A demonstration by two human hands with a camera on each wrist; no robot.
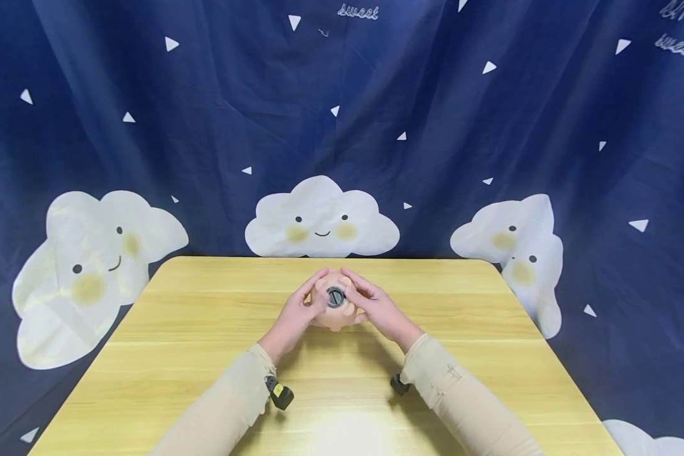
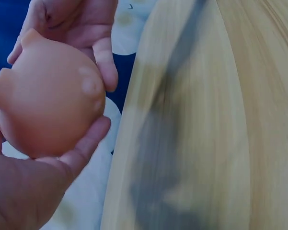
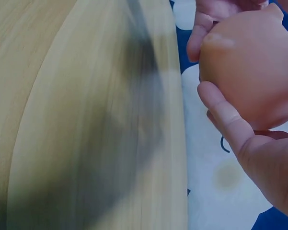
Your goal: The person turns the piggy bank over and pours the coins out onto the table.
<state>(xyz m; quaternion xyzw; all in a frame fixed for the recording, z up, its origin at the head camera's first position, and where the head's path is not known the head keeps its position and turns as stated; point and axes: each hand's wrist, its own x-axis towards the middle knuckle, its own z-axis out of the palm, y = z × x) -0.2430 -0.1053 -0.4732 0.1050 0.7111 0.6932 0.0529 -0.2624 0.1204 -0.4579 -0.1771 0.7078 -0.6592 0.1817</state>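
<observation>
Between both hands is a round, peach-coloured piggy bank, with short stubby feet and small knobs on its smooth body. A dark round plug with a bar across it faces up toward the head camera. My left hand grips the bank from the left, its thumb near the plug. From the right, my right hand holds the other side, thumb also by the plug. In the left wrist view the bank shows its rounded side; the right wrist view shows the bank with fingers around it.
A light wood-grain table lies beneath the hands, with their shadows on it. Behind it hangs a dark blue curtain printed with smiling clouds and white triangles. Small black wrist cameras sit at both cuffs.
</observation>
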